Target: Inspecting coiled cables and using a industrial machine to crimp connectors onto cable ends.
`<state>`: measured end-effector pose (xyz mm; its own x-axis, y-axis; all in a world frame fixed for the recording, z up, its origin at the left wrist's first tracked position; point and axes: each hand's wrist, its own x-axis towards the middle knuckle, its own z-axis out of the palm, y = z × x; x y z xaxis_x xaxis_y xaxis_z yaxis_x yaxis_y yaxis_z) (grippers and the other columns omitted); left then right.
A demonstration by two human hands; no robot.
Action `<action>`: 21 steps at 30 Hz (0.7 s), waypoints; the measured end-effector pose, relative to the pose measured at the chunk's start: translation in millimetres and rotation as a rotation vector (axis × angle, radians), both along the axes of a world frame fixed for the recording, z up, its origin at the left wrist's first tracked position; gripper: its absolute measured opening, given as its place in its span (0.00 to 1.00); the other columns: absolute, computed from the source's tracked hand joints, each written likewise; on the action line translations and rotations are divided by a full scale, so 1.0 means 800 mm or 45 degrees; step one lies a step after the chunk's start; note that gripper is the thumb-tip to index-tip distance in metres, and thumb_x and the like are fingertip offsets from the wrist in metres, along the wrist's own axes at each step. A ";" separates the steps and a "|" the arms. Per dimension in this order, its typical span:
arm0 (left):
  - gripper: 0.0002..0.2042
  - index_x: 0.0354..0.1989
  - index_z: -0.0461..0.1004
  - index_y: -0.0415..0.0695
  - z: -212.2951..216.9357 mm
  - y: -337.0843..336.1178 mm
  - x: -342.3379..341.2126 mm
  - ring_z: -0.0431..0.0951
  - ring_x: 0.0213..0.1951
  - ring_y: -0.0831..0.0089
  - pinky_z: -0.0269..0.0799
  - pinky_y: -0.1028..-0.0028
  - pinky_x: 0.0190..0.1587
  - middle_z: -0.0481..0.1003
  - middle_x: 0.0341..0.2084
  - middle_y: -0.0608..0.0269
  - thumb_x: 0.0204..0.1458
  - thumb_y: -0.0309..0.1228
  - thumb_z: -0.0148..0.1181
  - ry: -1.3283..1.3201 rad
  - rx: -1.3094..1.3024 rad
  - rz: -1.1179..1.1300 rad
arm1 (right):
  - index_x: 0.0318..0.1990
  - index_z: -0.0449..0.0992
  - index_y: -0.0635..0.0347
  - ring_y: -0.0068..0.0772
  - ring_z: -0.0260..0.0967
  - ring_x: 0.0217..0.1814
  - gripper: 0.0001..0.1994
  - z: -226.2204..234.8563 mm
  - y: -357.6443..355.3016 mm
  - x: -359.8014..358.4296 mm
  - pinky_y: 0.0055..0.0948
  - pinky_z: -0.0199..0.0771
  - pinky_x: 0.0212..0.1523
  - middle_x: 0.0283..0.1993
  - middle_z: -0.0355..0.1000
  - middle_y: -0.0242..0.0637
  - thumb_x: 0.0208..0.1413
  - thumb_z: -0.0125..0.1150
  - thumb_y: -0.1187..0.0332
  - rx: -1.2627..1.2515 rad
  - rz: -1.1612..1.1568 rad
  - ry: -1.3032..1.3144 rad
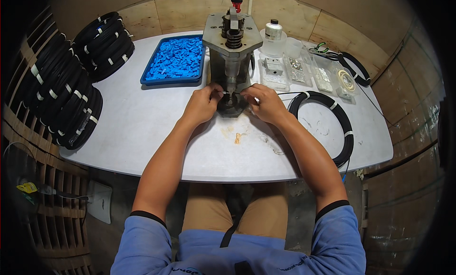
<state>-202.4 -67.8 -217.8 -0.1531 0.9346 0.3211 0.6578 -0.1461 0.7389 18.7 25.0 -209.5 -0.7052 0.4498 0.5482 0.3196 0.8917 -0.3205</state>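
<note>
A grey metal bench press stands at the middle of the table, its ram lowered toward a dark round die. My left hand is closed in a pinch at the die's left side, on a small piece too hidden to name. Across from it, my right hand pinches at the die's right side with its fingers bent. A black cable runs from the coil on the right to behind my right hand, and its end seems to be between those fingertips. The contact point under the ram is partly covered by my fingers.
A blue tray full of small blue pieces lies left of the press. Black cable coils are stacked at the left; one loose coil lies at the right. Behind it are clear boxes of small parts and a white bottle.
</note>
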 end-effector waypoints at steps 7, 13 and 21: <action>0.09 0.45 0.76 0.37 0.000 -0.001 0.001 0.83 0.40 0.62 0.75 0.68 0.46 0.82 0.34 0.51 0.58 0.26 0.55 -0.065 0.050 0.007 | 0.43 0.80 0.56 0.44 0.77 0.39 0.14 0.002 -0.001 0.000 0.35 0.78 0.40 0.38 0.77 0.39 0.50 0.60 0.81 -0.037 0.001 0.041; 0.09 0.44 0.77 0.37 0.007 -0.006 0.001 0.83 0.39 0.63 0.75 0.68 0.45 0.82 0.34 0.52 0.58 0.27 0.57 -0.054 0.019 -0.022 | 0.43 0.80 0.57 0.42 0.78 0.38 0.13 0.004 0.001 0.003 0.34 0.78 0.39 0.37 0.77 0.39 0.50 0.60 0.80 -0.090 0.043 0.043; 0.09 0.43 0.78 0.38 0.018 -0.016 0.000 0.81 0.38 0.65 0.75 0.68 0.44 0.82 0.34 0.54 0.58 0.29 0.58 -0.026 -0.070 -0.094 | 0.39 0.81 0.60 0.40 0.78 0.36 0.10 0.009 0.000 0.011 0.33 0.78 0.40 0.36 0.79 0.40 0.47 0.62 0.75 -0.246 0.133 0.097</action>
<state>-202.7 -80.6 -203.3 -0.0893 0.9597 0.2664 0.6313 -0.1524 0.7604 27.4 24.8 -202.7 -0.7134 0.4782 0.5123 0.1969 0.8384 -0.5083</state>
